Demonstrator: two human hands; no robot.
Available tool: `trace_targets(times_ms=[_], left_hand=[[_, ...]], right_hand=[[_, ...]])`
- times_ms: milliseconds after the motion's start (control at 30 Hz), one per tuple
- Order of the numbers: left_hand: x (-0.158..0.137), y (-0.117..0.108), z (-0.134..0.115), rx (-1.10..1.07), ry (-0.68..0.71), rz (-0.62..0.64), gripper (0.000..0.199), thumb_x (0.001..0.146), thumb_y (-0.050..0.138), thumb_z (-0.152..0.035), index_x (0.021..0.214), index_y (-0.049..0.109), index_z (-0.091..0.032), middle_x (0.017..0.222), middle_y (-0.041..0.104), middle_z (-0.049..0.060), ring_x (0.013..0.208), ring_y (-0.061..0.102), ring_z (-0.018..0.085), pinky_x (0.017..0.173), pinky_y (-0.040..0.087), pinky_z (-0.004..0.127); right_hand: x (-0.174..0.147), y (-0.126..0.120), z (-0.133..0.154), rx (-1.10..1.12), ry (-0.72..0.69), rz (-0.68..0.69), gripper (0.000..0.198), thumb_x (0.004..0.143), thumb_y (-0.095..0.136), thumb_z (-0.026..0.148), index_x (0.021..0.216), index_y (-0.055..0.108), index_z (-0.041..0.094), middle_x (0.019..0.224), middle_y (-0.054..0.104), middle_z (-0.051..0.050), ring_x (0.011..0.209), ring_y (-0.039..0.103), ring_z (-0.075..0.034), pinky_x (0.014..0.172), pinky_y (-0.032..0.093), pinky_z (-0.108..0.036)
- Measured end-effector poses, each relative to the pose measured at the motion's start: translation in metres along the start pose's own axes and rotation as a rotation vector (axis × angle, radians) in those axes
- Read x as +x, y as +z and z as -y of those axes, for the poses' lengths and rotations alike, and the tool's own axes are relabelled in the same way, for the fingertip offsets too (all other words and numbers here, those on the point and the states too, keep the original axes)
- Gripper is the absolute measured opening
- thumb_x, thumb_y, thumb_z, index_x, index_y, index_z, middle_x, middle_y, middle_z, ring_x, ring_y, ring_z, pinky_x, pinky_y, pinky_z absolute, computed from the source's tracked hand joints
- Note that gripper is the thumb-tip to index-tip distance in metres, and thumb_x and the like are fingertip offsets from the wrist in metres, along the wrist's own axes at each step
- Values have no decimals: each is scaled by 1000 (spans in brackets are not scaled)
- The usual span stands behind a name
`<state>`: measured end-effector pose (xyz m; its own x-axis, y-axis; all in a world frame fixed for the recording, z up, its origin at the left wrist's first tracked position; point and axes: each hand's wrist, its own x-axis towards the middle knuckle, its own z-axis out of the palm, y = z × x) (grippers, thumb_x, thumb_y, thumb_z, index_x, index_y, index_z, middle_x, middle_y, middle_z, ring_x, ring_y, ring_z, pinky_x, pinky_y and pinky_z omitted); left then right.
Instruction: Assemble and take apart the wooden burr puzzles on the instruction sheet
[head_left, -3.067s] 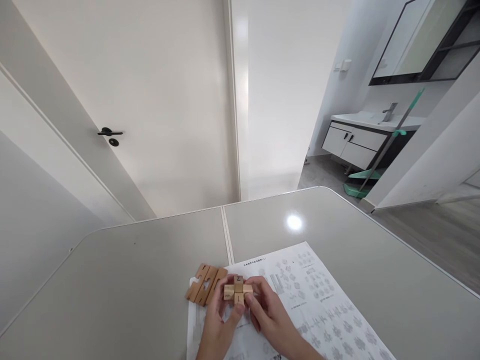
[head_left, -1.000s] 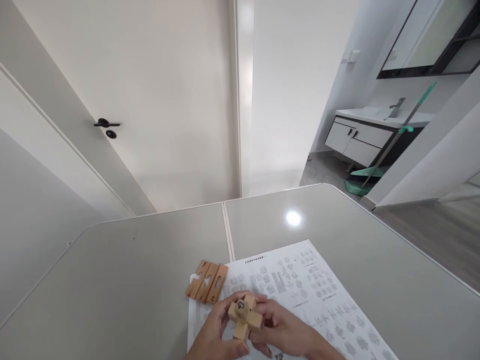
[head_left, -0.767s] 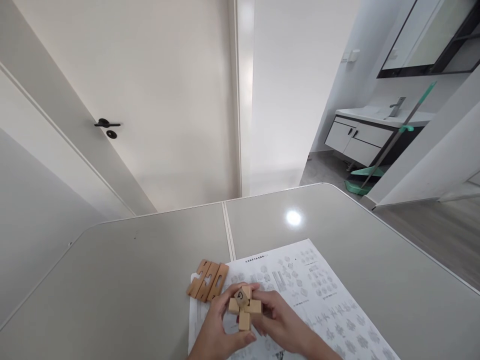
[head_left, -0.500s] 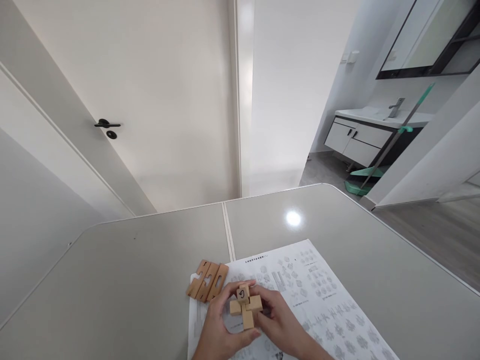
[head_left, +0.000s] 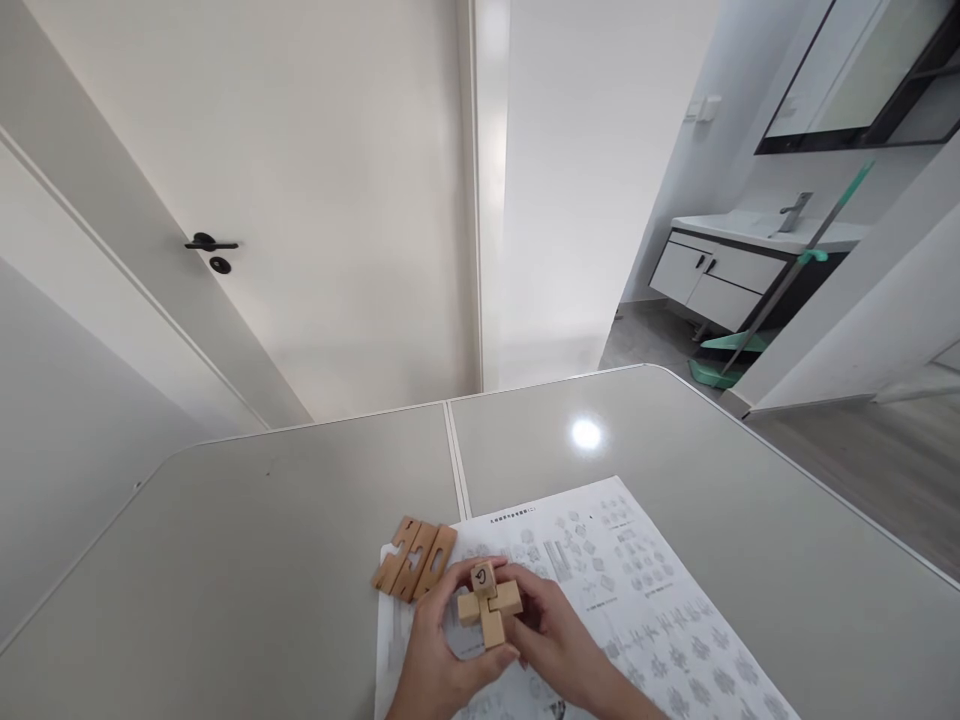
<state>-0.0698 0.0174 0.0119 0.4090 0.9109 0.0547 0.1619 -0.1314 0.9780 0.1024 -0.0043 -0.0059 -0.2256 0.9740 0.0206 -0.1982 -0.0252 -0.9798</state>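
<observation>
A light wooden interlocking burr puzzle (head_left: 491, 603) is held above the printed sheet, with a dark mark like a "6" or "G" on its upper block. My left hand (head_left: 444, 640) curls round it from the left, fingers behind and thumb at the bottom block. From the right, my right hand (head_left: 551, 635) grips the same puzzle, its fingertips partly hidden behind the blocks. Darker brown notched wooden pieces (head_left: 415, 560) lie side by side just beyond my left hand, on the sheet's upper left corner.
The paper sheet (head_left: 645, 590) with rows of printed puzzle diagrams lies on a grey table (head_left: 225, 560) with a seam. Beyond stand a white door (head_left: 337, 200) and, at right, a washbasin cabinet (head_left: 712, 280) with a green broom and dustpan (head_left: 712, 374).
The puzzle has tilted slightly in my hands and shifted a little up and left. Both hands keep their hold, and the brown pieces stay in place.
</observation>
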Motion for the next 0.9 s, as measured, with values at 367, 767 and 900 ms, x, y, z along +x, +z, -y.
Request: trace_targets(times_ms=[367,767,900], left_hand=[[1,-3,4,-166,-80,-19,76,72,77,-68,130,64,-20,140,63,18,128,59,40,106,51,48],[5,-8,5,-242,-56,-152,73,78,66,-76,125,69,-21,133,68,16,128,59,41,102,54,50],[6,-6,-3,-223,-72,-157,72,75,67,-77,119,71,-20,132,69,16,126,60,41,102,54,49]], right_hand=[[4,3,-1,138,77,84,40,87,75,52,104,61,19,75,64,1,63,60,-14,64,55,-29],[1,-12,-1,-551,-161,-9,18,101,56,33,114,65,24,106,72,-7,93,66,-22,84,51,-33],[3,-12,-7,-635,-196,13,15,97,63,29,111,68,25,101,69,-7,96,64,-25,83,53,-34]])
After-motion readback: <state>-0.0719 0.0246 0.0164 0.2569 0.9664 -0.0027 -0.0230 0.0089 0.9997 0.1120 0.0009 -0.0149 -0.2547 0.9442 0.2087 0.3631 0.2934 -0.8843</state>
